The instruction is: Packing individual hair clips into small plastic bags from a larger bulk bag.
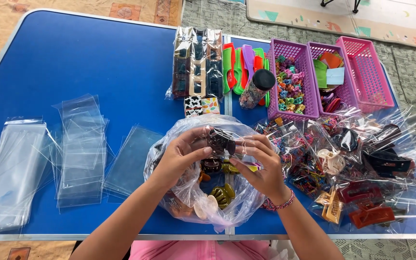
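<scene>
Pinching one dark brown claw clip [219,140] between left hand [183,155] and right hand [261,166], above a clear plastic bag [188,192] near the desk [97,58] front edge.

Both hands are closed on it; it looks light, stiff and smooth, best gripped by its sides. At one o'clock stand three baskets [292,77]; at nine o'clock lie three stacks of clear sleeves [80,144].

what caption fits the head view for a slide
Both hands hold a dark brown hair claw over a clear bag of clips.
</scene>
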